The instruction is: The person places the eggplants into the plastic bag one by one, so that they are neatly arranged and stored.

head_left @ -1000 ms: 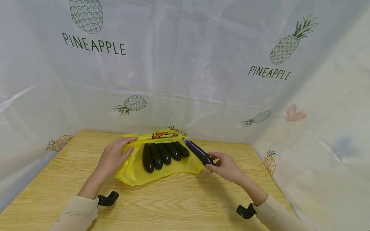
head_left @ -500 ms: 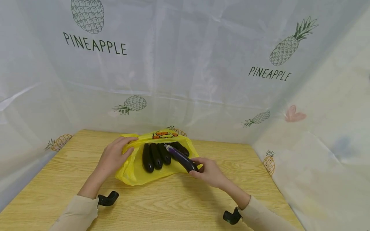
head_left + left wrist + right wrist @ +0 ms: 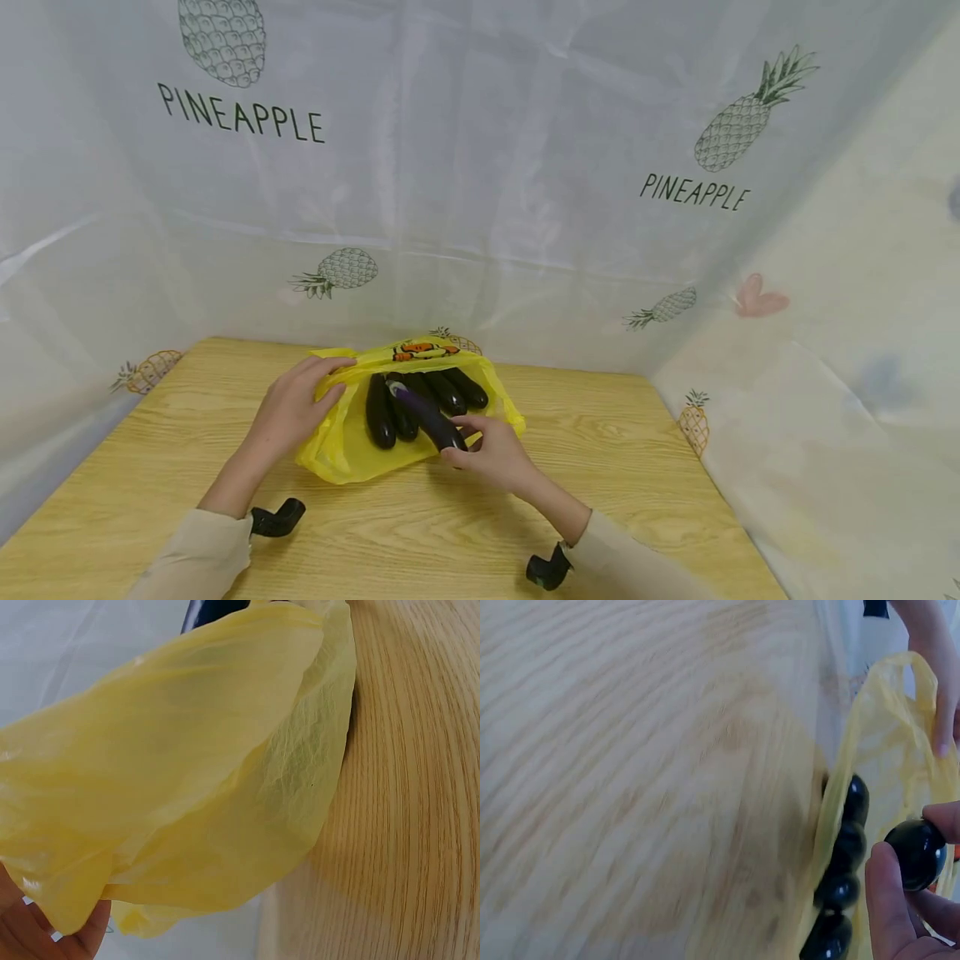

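A yellow plastic bag (image 3: 337, 458) lies on the table with its mouth facing me, and several dark eggplants (image 3: 380, 421) rest side by side in it. My left hand (image 3: 288, 404) pinches the bag's upper left edge; the left wrist view shows the fingers (image 3: 94, 930) at the yellow film. With my right hand (image 3: 495, 454) I grip another eggplant (image 3: 426, 417) by its rounded end, its stem end pointing into the bag above the others. In the right wrist view that rounded end (image 3: 916, 855) sits between thumb and fingers.
The wooden table (image 3: 390, 542) reaches back to a pale plastic sheet (image 3: 480, 208) printed with pineapples. Similar sheeting stands at both sides. A black camera mount is on each wrist.
My right hand has carried its eggplant leftward, from beside the bag's right edge to over the middle of the row. The left hand keeps its hold on the bag.
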Demonstrator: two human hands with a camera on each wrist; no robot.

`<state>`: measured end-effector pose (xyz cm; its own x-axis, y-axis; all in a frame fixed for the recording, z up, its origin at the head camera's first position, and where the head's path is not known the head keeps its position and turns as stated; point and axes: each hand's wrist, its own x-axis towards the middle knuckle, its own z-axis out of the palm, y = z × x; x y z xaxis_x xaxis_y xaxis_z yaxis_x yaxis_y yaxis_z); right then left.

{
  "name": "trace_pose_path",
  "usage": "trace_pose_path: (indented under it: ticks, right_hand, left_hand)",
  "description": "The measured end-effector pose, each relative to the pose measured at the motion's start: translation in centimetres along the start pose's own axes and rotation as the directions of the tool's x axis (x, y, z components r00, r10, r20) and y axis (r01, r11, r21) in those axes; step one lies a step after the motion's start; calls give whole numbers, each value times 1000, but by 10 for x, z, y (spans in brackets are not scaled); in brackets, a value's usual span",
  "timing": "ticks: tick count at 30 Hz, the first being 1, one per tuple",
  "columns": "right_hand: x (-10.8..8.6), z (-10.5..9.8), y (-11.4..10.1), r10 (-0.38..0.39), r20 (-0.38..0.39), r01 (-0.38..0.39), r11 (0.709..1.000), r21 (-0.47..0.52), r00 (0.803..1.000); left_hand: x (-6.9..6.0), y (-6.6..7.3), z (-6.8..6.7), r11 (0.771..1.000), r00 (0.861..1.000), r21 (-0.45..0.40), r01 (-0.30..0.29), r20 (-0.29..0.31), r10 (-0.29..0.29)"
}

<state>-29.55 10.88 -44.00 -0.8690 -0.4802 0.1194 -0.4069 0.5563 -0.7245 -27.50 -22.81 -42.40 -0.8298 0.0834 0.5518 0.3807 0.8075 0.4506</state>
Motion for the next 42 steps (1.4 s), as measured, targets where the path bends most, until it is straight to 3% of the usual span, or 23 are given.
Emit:
trace_pose_path:
  ticks: [11,20,28,36,42]
  right_hand:
    - [18,39,-23,15,-27,-13,996,90,1000]
    - [29,63,-34,21,-66,-14,995,98,998]
    - [38,79,-41,-28,-84,36,994,99,996]
    - [43,90,-38,-18,-102,24,998,59,995]
    - [42,95,-41,-24,-74,28,998,60,997]
  left_hand:
    - [-1,2,-1,1000,1000,-12,-15,-10,15]
    - [-2,0,-1,1000,1000,-8,-17,-15,17]
    - [-1,1,-2,1000,1000,-4,-23,-20,23]
    - [-1,1,-2,1000,999,-2,-30,-28,30]
    - [-2,1,-2,999,999,-7,-37,-33,36]
